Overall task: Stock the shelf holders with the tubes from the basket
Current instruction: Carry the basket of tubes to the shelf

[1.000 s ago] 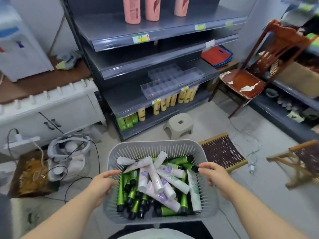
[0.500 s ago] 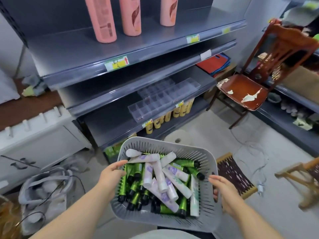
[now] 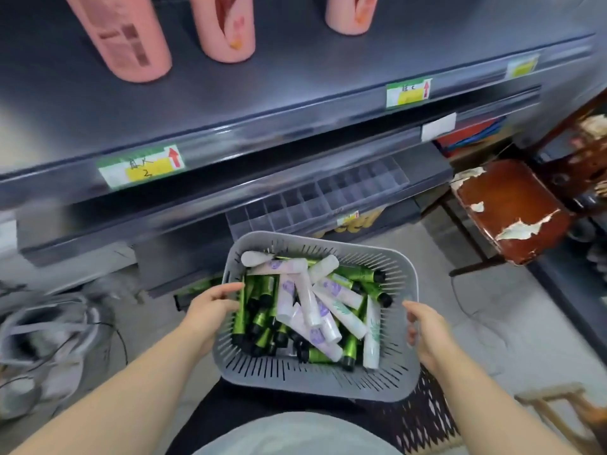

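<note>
A grey slotted basket (image 3: 315,372) is held in front of me at waist height. It is full of several white tubes (image 3: 305,300) and green tubes with black caps (image 3: 259,320). My left hand (image 3: 210,307) grips its left rim and my right hand (image 3: 427,333) grips its right rim. Just beyond the basket, on a lower shelf, lie clear divided holders (image 3: 315,201) whose compartments look empty.
Three pink bottles (image 3: 124,37) stand on the top grey shelf (image 3: 295,103), which carries price labels. Yellow containers (image 3: 358,221) sit on the shelf below the holders. A worn wooden chair (image 3: 512,208) stands at right, a white bag (image 3: 49,339) on the floor at left.
I have come closer to the shelving with the basket; the shelves and holders now fill the view. Both hands keep their grip on the basket rims.
</note>
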Available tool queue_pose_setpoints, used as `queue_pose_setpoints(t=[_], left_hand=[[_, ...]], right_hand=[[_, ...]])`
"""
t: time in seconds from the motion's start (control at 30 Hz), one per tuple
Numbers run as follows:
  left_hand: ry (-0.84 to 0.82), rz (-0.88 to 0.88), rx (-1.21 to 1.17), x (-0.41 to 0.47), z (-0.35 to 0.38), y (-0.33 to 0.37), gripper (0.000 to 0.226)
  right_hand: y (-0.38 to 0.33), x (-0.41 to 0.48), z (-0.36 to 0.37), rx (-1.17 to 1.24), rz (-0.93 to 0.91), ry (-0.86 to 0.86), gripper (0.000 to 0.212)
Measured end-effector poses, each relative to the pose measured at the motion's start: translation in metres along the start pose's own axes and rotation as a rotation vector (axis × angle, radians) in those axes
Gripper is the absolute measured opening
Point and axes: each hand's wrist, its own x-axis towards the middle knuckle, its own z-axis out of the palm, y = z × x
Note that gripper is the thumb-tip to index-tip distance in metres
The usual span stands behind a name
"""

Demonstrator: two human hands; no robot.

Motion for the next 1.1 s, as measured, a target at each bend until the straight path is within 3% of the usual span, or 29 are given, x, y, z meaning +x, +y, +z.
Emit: queue_pose_setpoints(t=[0.37,0.87,1.1], left_hand=[[-0.066,-0.051,0.118,0.041,0.014,0.041,0.035],[-0.214,-0.017,0.282,0.069,0.035,0.058,0.037],[-0.129,-0.043,0.256,0.082,0.065,0.060,0.040]], right_hand=[[-0.026,0.032,0.011,0.117,0.036,0.020,0.012],[-0.069,0.060,0.002,-0.010,-0.005,0.146,0.011],[-0.093,0.111,-0.008,-0.053,0.033,-0.029,0.013]])
